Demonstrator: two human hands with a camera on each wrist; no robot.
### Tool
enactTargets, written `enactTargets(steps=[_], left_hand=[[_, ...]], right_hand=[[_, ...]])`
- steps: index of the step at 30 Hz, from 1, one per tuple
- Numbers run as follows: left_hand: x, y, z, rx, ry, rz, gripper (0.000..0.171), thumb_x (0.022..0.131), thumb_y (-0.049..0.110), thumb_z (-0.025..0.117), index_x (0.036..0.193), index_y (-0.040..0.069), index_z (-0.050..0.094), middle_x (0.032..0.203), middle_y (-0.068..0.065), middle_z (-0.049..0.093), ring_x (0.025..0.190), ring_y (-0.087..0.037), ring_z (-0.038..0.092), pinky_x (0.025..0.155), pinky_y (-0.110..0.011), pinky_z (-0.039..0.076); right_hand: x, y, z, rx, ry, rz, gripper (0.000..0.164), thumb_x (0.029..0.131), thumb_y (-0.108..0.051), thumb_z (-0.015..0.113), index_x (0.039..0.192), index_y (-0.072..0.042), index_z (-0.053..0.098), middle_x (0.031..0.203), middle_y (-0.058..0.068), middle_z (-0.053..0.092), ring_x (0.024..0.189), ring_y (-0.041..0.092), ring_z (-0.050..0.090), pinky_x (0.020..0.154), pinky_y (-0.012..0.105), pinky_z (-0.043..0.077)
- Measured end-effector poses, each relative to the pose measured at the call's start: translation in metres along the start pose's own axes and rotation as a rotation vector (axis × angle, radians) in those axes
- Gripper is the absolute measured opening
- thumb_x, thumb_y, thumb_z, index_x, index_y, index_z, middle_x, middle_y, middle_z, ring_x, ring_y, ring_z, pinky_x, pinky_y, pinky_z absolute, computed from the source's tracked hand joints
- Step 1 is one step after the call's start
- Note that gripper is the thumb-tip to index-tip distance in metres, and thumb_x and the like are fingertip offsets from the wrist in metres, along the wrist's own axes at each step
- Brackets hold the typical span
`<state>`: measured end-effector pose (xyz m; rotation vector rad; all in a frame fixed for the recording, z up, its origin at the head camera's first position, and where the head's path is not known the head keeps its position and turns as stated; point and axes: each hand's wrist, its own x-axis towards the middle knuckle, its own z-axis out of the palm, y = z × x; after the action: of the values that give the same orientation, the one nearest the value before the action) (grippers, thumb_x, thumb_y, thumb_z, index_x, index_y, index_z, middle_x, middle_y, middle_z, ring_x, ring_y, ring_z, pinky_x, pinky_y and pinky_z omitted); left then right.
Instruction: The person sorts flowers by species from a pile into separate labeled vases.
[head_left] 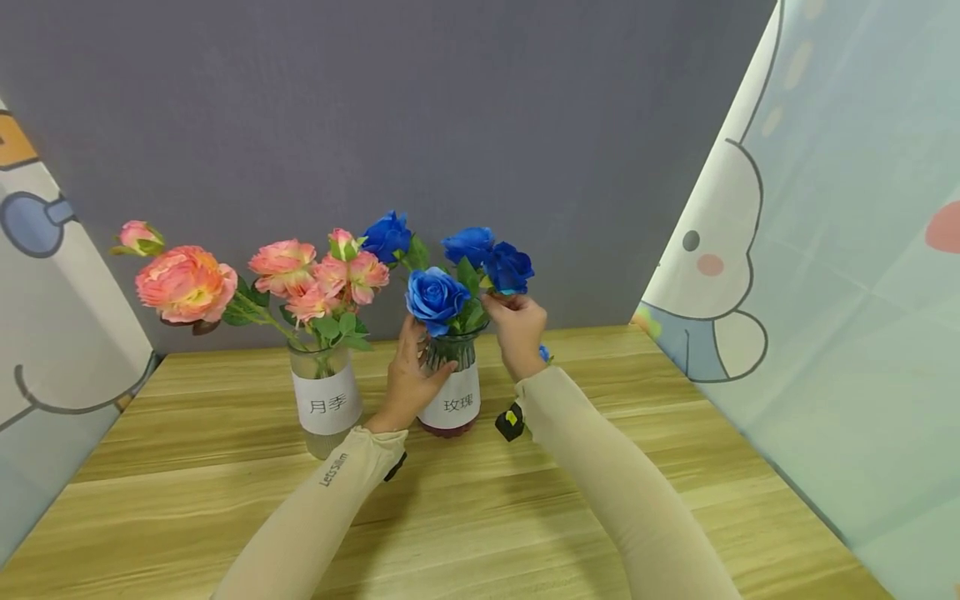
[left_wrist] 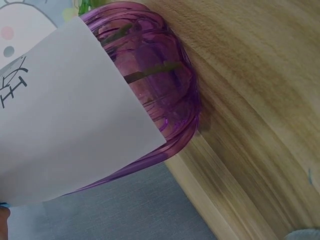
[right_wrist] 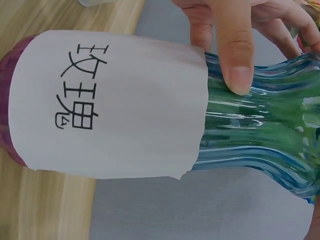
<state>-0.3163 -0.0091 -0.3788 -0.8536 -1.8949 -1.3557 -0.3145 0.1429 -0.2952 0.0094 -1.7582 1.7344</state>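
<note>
A ribbed glass vase (right_wrist: pixel 260 125), bluish green above and purple at its base, stands on the table with a white paper label (right_wrist: pixel 140 110). My left hand (head_left: pixel 408 379) holds its neck, thumb across the front and fingers at the side. Several blue roses (head_left: pixel 435 298) rise from the vase. Above the right of its rim, my right hand (head_left: pixel 519 333) pinches just under the bloom of a dark blue rose (head_left: pixel 510 268). In the left wrist view, green stems show through the vase's purple base (left_wrist: pixel 160 85); the right hand is outside that view.
Left of my left hand is another labelled vase (head_left: pixel 307 437) holding pink flowers (head_left: pixel 187 285) that lean left. A bit of blue petal (head_left: pixel 545 354) shows behind my right wrist. A grey wall (head_left: pixel 600 167) backs the wooden table (head_left: pixel 465 533); printed panels (head_left: pixel 847 333) flank it.
</note>
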Motion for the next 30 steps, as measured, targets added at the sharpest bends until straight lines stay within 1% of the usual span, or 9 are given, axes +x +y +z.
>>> enactTargets(steps=[4, 10, 13, 17, 20, 24, 26, 28, 30], left_hand=[[-0.001, 0.0, 0.001, -0.009, 0.008, -0.011, 0.078, 0.078, -0.004, 0.076, 0.142, -0.002, 0.031, 0.151, -0.026, 0.022, 0.112, -0.046, 0.052, 0.081, -0.056, 0.05], [0.001, 0.002, 0.001, 0.001, 0.015, -0.021, 0.083, 0.077, -0.004, 0.076, 0.145, -0.002, 0.028, 0.15, -0.026, 0.025, 0.11, -0.045, 0.054, 0.08, -0.056, 0.05], [0.002, 0.002, 0.0, 0.016, 0.012, -0.034, 0.082, 0.078, -0.002, 0.076, 0.145, -0.001, 0.029, 0.148, -0.026, 0.028, 0.108, -0.044, 0.055, 0.08, -0.056, 0.051], [0.001, 0.001, -0.001, 0.018, 0.014, -0.047, 0.081, 0.077, -0.003, 0.077, 0.144, -0.001, 0.03, 0.149, -0.027, 0.026, 0.106, -0.044, 0.056, 0.079, -0.056, 0.051], [0.001, 0.001, -0.001, 0.015, 0.02, -0.048, 0.082, 0.077, -0.004, 0.077, 0.144, -0.002, 0.03, 0.15, -0.028, 0.024, 0.106, -0.045, 0.056, 0.079, -0.057, 0.05], [0.001, 0.001, -0.001, 0.009, 0.024, -0.039, 0.083, 0.077, -0.004, 0.077, 0.144, -0.003, 0.028, 0.147, -0.029, 0.027, 0.105, -0.045, 0.056, 0.079, -0.057, 0.05], [0.001, 0.001, 0.0, 0.006, 0.024, -0.031, 0.082, 0.076, -0.005, 0.077, 0.143, -0.003, 0.029, 0.147, -0.03, 0.028, 0.104, -0.046, 0.056, 0.079, -0.057, 0.05], [0.001, 0.001, 0.0, 0.005, 0.022, -0.026, 0.08, 0.077, -0.005, 0.076, 0.142, -0.003, 0.03, 0.146, -0.031, 0.028, 0.105, -0.046, 0.055, 0.08, -0.057, 0.05], [0.001, 0.001, 0.001, 0.002, 0.017, -0.026, 0.078, 0.077, -0.005, 0.076, 0.14, -0.003, 0.031, 0.147, -0.03, 0.027, 0.107, -0.047, 0.054, 0.081, -0.057, 0.05]], right_hand=[[-0.004, 0.001, -0.003, -0.077, -0.064, -0.045, 0.018, 0.081, -0.01, 0.075, 0.086, 0.007, 0.073, 0.08, 0.014, 0.072, 0.059, 0.008, 0.056, 0.057, 0.023, 0.045], [-0.008, 0.004, -0.003, -0.136, -0.089, -0.066, 0.027, 0.081, -0.01, 0.075, 0.061, 0.005, 0.066, 0.054, 0.003, 0.056, 0.041, 0.012, 0.034, 0.049, 0.027, 0.034], [-0.011, 0.004, -0.001, -0.224, -0.081, -0.092, 0.03, 0.08, -0.009, 0.074, 0.057, 0.004, 0.061, 0.065, 0.011, 0.059, 0.045, 0.023, 0.044, 0.054, 0.033, 0.041], [-0.016, 0.002, 0.003, -0.336, -0.104, -0.15, 0.022, 0.08, -0.009, 0.072, 0.065, 0.006, 0.069, 0.1, 0.02, 0.067, 0.068, 0.034, 0.061, 0.072, 0.043, 0.052], [-0.018, 0.0, 0.003, -0.336, -0.15, -0.14, 0.02, 0.081, -0.009, 0.069, 0.068, 0.006, 0.072, 0.111, 0.019, 0.066, 0.064, 0.026, 0.06, 0.074, 0.04, 0.052], [-0.016, 0.004, -0.004, -0.21, -0.229, -0.058, 0.031, 0.084, -0.006, 0.065, 0.054, 0.001, 0.059, 0.121, 0.024, 0.061, 0.04, 0.01, 0.035, 0.06, 0.03, 0.04], [-0.012, 0.007, -0.01, -0.146, -0.271, -0.036, 0.035, 0.084, -0.004, 0.063, 0.051, -0.006, 0.051, 0.116, 0.026, 0.061, 0.04, 0.007, 0.028, 0.058, 0.029, 0.035], [-0.008, 0.011, -0.018, -0.101, -0.305, -0.04, 0.039, 0.085, -0.004, 0.064, 0.05, -0.01, 0.048, 0.113, 0.023, 0.062, 0.043, 0.006, 0.03, 0.061, 0.028, 0.037], [-0.003, 0.014, -0.026, -0.089, -0.326, -0.074, 0.038, 0.084, -0.003, 0.064, 0.05, -0.01, 0.049, 0.094, 0.017, 0.062, 0.049, 0.008, 0.033, 0.064, 0.028, 0.038]])
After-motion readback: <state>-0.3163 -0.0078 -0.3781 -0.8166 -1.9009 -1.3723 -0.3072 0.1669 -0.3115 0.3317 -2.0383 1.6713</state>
